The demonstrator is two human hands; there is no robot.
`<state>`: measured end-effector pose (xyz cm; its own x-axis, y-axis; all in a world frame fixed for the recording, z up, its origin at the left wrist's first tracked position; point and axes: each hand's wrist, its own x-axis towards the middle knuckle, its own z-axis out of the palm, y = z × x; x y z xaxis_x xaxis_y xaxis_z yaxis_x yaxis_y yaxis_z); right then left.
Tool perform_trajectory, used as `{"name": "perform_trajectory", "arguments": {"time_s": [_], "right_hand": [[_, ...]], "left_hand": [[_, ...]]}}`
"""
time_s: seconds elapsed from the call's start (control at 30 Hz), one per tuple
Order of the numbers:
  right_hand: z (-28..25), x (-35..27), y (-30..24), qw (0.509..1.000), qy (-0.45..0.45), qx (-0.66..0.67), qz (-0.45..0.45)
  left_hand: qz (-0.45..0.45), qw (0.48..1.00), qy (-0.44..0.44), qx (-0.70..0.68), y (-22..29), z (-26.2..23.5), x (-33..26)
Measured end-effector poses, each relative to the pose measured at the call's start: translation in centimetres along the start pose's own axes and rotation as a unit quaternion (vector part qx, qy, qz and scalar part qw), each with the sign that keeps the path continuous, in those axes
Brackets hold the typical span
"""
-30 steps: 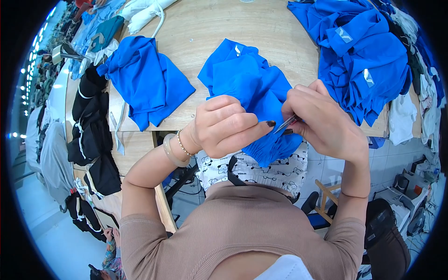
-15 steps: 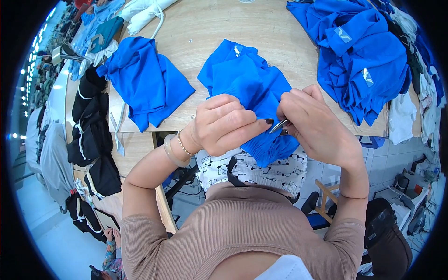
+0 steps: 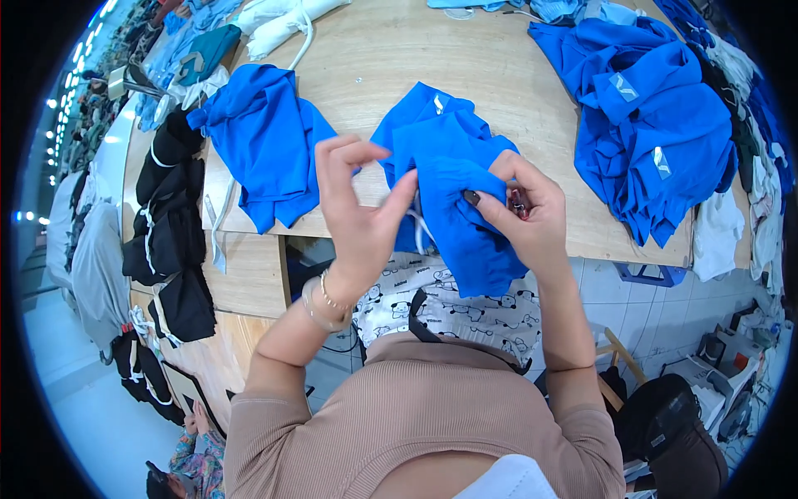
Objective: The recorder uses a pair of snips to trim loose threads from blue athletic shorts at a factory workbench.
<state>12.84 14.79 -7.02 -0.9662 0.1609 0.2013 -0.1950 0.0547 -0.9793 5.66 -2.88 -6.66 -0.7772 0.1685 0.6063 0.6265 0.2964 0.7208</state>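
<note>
A blue garment (image 3: 465,241) with a gathered elastic edge hangs over the table's front edge and down to my lap. My right hand (image 3: 536,208) pinches its gathered part between thumb and fingers. Tucked in that palm is a small tool with a reddish handle (image 3: 519,202), probably thread snips; its blades are hidden. My left hand (image 3: 357,212) is raised just left of the garment, thumb and fingers apart, with nothing visible between them. Its thumb tip is close to the cloth; I cannot tell if they touch. A white cord (image 3: 421,229) shows beside the garment's left edge.
Another blue garment (image 3: 270,154) lies on the wooden table (image 3: 399,50) to the left. A pile of blue garments (image 3: 644,125) is at the right. Black garments (image 3: 170,233) hang along the left, near a seated person (image 3: 195,445). A blue plastic stand (image 3: 652,273) is below the table.
My left hand has let go of the cloth, moved left and opened. My right hand now pinches the gathered edge, turned upward, and the metal blades no longer show.
</note>
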Motion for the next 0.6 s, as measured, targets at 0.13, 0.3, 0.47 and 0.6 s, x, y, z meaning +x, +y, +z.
{"name": "perform_trajectory", "arguments": {"time_s": [0.13, 0.3, 0.47, 0.6], "right_hand": [[1.7, -0.1, 0.6, 0.992, 0.036, -0.067, -0.097], [1.8, -0.9, -0.5, 0.98, 0.017, -0.153, -0.126], [-1.5, 2.3, -1.6, 0.998, -0.033, 0.015, -0.043], [-3.6, 6.8, -2.2, 0.939, -0.305, 0.114, 0.112]], "left_hand": [[-0.385, 0.864, -0.124, -0.3, 1.5, -1.1, -1.7], [-0.318, 0.867, -0.216, -0.317, 2.3, -1.5, -0.9], [-0.341, 0.821, -0.206, -0.41, 2.5, -1.9, 0.4], [-0.315, 0.781, -0.37, -0.393, 3.4, -2.7, 2.9]]}}
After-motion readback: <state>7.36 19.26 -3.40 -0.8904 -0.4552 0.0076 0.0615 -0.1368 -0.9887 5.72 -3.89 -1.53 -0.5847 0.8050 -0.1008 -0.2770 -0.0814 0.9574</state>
